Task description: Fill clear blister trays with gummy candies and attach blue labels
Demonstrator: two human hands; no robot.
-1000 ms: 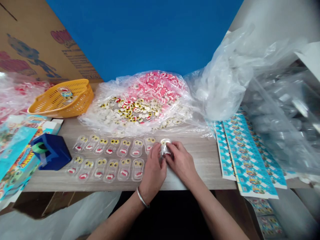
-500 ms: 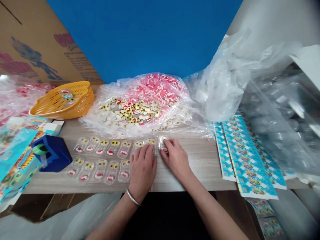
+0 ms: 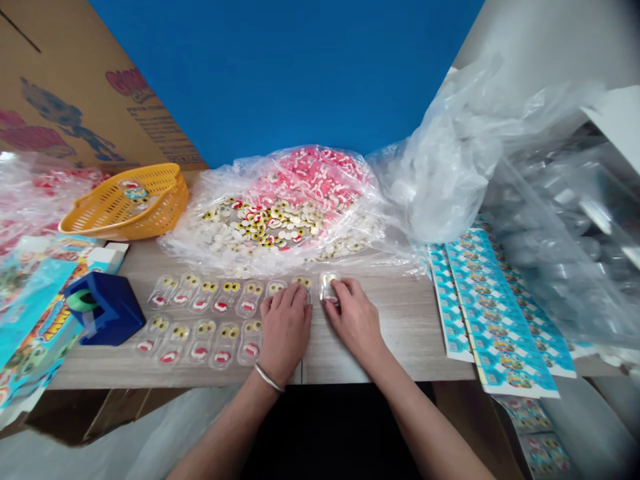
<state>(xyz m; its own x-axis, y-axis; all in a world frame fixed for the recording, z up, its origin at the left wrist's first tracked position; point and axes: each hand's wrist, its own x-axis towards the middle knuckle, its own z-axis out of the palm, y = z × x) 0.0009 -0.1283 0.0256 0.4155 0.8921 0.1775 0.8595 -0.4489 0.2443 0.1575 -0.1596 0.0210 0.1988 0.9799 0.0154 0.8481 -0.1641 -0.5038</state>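
Note:
Two rows of clear plastic blister shells lie on the table, each with a pair of yellow-rimmed eyes and a red-and-white mouth piece. My left hand rests palm down over the right end of the upper row, its fingers stretched across the shells and partly covering them. What lies under the palm is hidden. Just to the right, my right hand pinches the edge of a single clear blister shell on the tabletop, thumb and fingertips at its right side. The fingers hide part of that shell's contents.
Behind the rows lies an open plastic bag of loose eye and mouth pieces. A yellow basket and a blue tape dispenser stand left. Printed card sheets and a bag of clear plastic parts lie right.
Little differs. My left hand has shifted slightly over the shells, with its thumb drawn in. My right hand keeps its pinch on the single shell, in nearly the same place.

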